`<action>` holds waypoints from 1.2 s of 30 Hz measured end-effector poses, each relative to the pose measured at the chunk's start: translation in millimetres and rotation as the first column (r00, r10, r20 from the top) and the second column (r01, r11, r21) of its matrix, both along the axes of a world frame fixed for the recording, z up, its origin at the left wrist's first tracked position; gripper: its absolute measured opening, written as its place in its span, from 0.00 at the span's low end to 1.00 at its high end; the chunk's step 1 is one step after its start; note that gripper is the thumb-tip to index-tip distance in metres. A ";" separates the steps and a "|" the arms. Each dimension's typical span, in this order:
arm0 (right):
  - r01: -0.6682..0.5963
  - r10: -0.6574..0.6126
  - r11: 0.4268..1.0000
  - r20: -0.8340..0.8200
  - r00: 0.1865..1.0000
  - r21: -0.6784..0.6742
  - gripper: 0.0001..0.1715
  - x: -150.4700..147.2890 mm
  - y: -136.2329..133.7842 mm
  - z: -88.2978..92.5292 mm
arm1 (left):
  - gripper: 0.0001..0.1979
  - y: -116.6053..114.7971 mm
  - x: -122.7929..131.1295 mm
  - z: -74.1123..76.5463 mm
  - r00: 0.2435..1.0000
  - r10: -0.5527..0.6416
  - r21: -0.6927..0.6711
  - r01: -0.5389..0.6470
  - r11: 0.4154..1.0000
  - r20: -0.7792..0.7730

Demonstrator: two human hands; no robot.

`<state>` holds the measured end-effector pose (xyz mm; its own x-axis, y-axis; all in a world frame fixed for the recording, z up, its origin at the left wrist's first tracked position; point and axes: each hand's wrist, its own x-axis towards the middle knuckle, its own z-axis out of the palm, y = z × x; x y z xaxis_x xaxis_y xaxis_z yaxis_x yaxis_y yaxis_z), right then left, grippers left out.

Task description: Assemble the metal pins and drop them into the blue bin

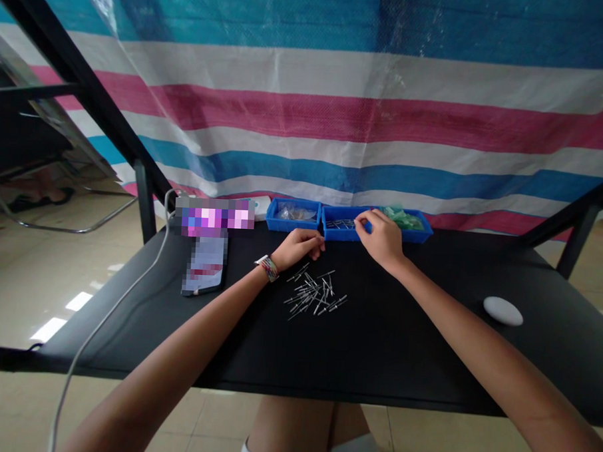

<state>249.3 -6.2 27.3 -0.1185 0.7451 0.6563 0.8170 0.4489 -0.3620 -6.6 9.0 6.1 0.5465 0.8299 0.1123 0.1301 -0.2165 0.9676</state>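
My left hand (299, 246) rests on the black table (386, 349) with its fingers curled in; whether it holds anything is hidden. Just in front of it lies a loose pile of several small metal pins (314, 294). My right hand (379, 237) reaches over the front rim of the middle blue tray (340, 226), fingers pinched at the metal pins inside it. A woven band is on my left wrist.
Another blue tray (292, 215) with clear bits stands to the left, and a third (415, 224) with green pieces to the right. A phone (204, 263) and white cable (105, 317) lie at the left. A white oval object (502, 310) sits at the right. A striped tarp hangs behind.
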 end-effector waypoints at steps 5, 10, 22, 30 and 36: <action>-0.212 0.202 0.973 -0.116 0.973 -0.088 0.10 -7.5 -28.3 -4.8 | 0.17 0.3 0.2 -1.4 1.000 0.014 -0.022 -0.014 1.000 0.015; -0.537 0.527 0.797 -0.117 0.842 -0.276 0.07 -17.8 -67.5 -11.1 | 0.18 2.8 -0.7 -1.9 0.999 0.007 -0.016 -0.006 1.000 0.036; -0.585 0.605 0.759 -0.022 0.796 -0.286 0.05 -22.1 -72.9 -17.6 | 0.17 3.1 -1.9 -0.1 0.995 0.061 -0.056 -0.057 0.997 0.083; -0.628 0.603 0.714 -0.183 0.776 -0.309 0.02 -20.5 -66.3 -23.1 | 0.18 4.0 -3.1 -1.9 0.998 0.021 -0.030 -0.019 0.999 0.054; -0.621 0.593 0.730 -0.187 0.783 -0.285 0.09 -21.1 -66.6 -24.9 | 0.19 5.1 -2.8 -1.7 1.000 0.012 -0.023 -0.012 1.000 0.027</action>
